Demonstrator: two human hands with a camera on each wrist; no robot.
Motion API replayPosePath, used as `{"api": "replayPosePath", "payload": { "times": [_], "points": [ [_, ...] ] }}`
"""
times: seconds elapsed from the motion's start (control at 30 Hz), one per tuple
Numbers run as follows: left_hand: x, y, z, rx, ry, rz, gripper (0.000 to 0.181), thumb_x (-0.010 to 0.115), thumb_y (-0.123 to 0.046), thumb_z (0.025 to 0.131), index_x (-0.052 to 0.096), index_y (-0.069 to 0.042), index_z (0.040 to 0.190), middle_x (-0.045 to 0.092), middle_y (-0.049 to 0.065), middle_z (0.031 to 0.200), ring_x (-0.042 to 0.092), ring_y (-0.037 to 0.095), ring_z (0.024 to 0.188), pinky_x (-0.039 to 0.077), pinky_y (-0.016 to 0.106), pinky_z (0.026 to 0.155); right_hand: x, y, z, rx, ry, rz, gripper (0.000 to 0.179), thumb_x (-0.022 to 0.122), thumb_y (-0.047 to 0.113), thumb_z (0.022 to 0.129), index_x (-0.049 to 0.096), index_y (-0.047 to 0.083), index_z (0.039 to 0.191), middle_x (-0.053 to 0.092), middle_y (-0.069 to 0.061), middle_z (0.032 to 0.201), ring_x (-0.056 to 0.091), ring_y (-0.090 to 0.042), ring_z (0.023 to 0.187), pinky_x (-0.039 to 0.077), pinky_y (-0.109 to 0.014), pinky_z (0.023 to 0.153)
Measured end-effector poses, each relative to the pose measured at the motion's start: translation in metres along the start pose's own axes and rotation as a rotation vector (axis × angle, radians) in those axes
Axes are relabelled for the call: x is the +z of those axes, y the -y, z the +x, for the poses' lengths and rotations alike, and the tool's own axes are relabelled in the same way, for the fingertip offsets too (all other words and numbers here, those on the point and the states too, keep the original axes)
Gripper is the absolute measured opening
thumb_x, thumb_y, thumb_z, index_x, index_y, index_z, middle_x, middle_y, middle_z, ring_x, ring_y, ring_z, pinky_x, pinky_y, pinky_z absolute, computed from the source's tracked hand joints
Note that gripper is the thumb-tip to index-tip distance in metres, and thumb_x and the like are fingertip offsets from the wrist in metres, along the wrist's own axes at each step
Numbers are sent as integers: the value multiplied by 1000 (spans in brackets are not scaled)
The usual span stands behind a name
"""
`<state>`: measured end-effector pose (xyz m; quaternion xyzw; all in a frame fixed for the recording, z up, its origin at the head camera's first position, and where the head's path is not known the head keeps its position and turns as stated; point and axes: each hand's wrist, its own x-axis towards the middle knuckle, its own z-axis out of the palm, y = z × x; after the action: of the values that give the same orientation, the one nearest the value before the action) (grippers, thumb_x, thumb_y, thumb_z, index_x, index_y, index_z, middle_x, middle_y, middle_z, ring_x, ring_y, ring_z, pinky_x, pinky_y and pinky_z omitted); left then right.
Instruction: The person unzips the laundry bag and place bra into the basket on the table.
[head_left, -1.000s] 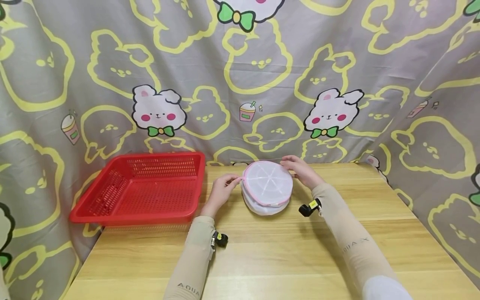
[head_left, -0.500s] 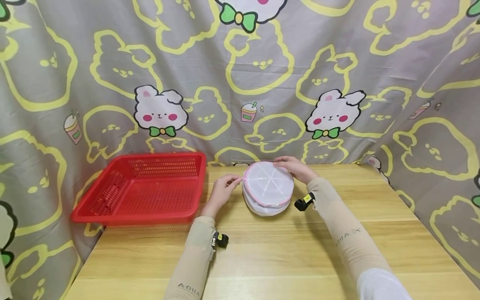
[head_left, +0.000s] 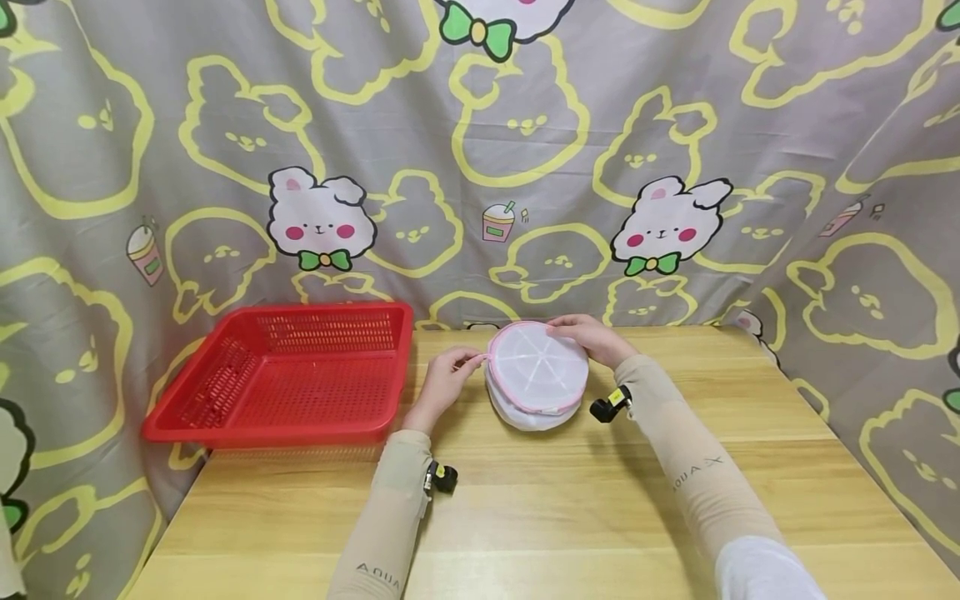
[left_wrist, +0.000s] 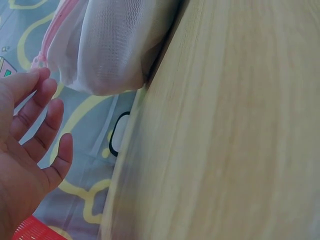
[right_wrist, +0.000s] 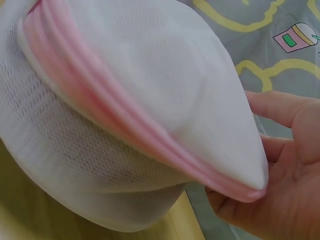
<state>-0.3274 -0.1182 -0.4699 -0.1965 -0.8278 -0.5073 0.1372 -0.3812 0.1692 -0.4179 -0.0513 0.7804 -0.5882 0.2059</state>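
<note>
A round white mesh laundry bag [head_left: 538,368] with a pink zipper round its top stands on the wooden table. My left hand [head_left: 442,385] is at its left side, pinching the pink zipper pull [left_wrist: 39,62] between thumb and forefinger; the other fingers are spread loosely in the left wrist view. On the far right of the bag, my right hand [head_left: 594,337] holds the rim, fingers behind it. The right wrist view shows the pink zipper band [right_wrist: 135,127] running along the lid's edge, above the slack mesh side. What lies inside the bag cannot be seen.
A red plastic basket [head_left: 390,417] with perforated walls sits on the left, its left part reaching past the table edge. Behind the table [head_left: 540,508] hangs a grey curtain [head_left: 420,125] with cartoon rabbits. Small cameras are strapped to both wrists.
My right hand has shifted left along the bag's back rim, from its right edge to a hold on it. The left hand keeps its pinch on the zipper pull, almost still.
</note>
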Motion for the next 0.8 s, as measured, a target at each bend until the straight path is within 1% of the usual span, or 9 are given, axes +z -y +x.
{"api": "replayPosePath", "payload": {
  "times": [0.2, 0.3, 0.43, 0.63, 0.7, 0.8],
  "points": [
    [-1, 0, 1, -5, 5, 4, 16, 66, -18, 93, 74, -6, 99, 74, 9, 93, 64, 16, 84, 53, 24, 76, 0, -2, 0, 2, 3, 6, 46, 58, 18, 98, 47, -6, 135, 59, -8, 113, 62, -8, 84, 53, -23, 74],
    [-1, 0, 1, 0, 9, 7, 17, 65, -19, 94, 74, -6, 99, 74, 9, 93, 64, 15, 84, 53, 24, 76, 0, -5, 1, 6, -15, 20, 44, 58, 19, 97, 48, -5, 133, 62, -4, 104, 62, -8, 81, 53, -23, 72],
    [0, 1, 1, -1, 15, 8, 17, 65, -19, 94, 74, -6, 100, 74, 9, 93, 64, 14, 84, 53, 24, 75, 2, -9, 1, -7, -52, 24, 37, 58, 19, 97, 51, -4, 126, 62, 1, 95, 61, -8, 77, 52, -23, 68],
    [0, -1, 0, -11, 21, 13, 18, 66, -20, 93, 74, -6, 100, 73, 9, 95, 64, 15, 85, 53, 25, 76, 6, -14, -1, -13, -109, 45, 21, 58, 18, 97, 55, 3, 111, 59, 3, 89, 58, -6, 74, 50, -20, 65],
    [0, -1, 0, -13, 23, 14, 18, 66, -20, 93, 74, -6, 100, 73, 9, 96, 64, 16, 85, 54, 26, 76, 7, -16, -1, -14, -119, 49, 19, 57, 17, 97, 55, 3, 110, 59, 4, 87, 57, -6, 73, 49, -20, 64],
    [0, -2, 0, -17, 25, 15, 17, 67, -20, 93, 74, -6, 99, 73, 9, 97, 64, 16, 84, 53, 26, 76, 9, -18, -2, -16, -126, 49, 20, 55, 18, 98, 54, 3, 112, 58, 4, 87, 56, -5, 73, 49, -19, 65]
  ]
}}
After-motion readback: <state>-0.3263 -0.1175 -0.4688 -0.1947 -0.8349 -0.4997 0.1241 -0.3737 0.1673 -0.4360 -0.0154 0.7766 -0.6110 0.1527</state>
